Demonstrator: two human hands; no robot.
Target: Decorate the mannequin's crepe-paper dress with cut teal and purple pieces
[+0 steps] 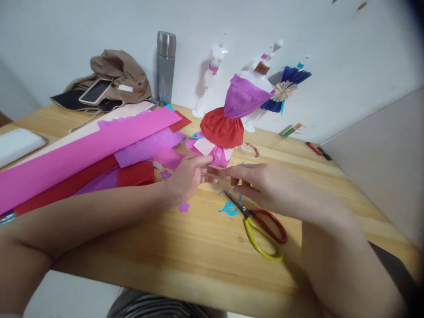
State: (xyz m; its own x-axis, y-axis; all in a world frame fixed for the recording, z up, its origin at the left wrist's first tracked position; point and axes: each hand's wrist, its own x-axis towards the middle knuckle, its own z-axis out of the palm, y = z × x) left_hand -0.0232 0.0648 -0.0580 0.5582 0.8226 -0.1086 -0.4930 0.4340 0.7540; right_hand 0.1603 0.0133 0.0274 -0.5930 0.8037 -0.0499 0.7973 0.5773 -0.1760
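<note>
My left hand (pixel 187 176) and my right hand (pixel 261 183) meet fingertip to fingertip over the wooden table (pixel 198 247). Both pinch something small between them that I cannot make out. Just beyond the fingers stands a white mannequin figure (pixel 261 79) dressed in a purple paper top (pixel 245 98) and a red paper skirt (pixel 221 128), with pink paper pieces (pixel 212 152) at its foot. Scissors (pixel 261 223) with one red and one yellow handle lie under my right hand.
Long sheets of pink, red and purple crepe paper (pixel 82 150) cover the left of the table. At the back stand a steel flask (pixel 165 66), a brown bag with a phone (pixel 109 84), another white figure (pixel 213 70), and a blue paper fan (pixel 286 88). Paper scraps (pixel 228 208) lie near the scissors.
</note>
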